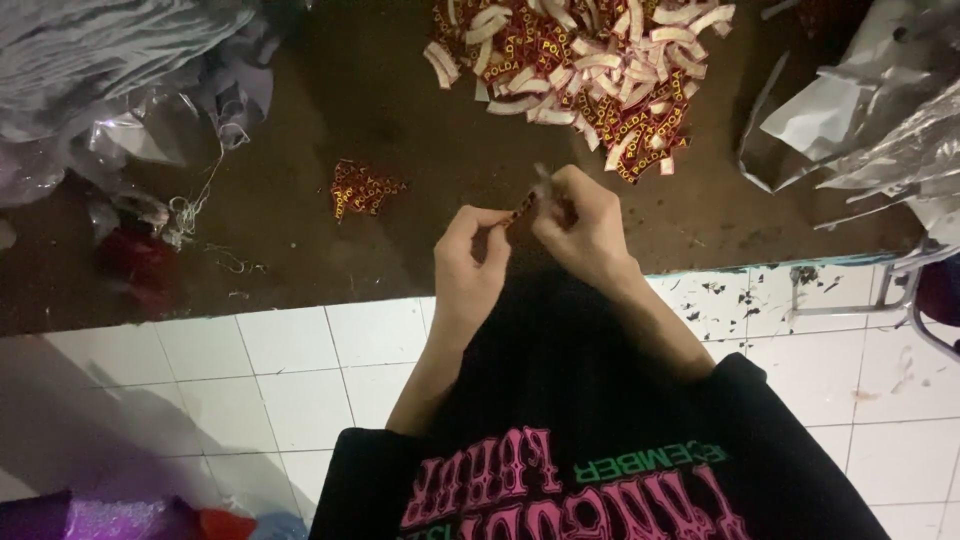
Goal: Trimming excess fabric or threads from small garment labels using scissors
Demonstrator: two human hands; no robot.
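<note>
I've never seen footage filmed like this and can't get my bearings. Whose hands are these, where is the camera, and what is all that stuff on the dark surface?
There is one picture, taken by a camera worn on a person's head, looking down. The two bare hands are that person's own; the black printed shirt at the bottom is theirs too. The left hand and right hand meet over a dark brown table and pinch a small red woven label between the fingertips. Farther back lies a big pile of labels, red with yellow lettering and white backs. A small heap of labels sits to the left. Crumpled plastic bags lie at the right, grey fabric at the left. Below is a white tiled floor.
</note>
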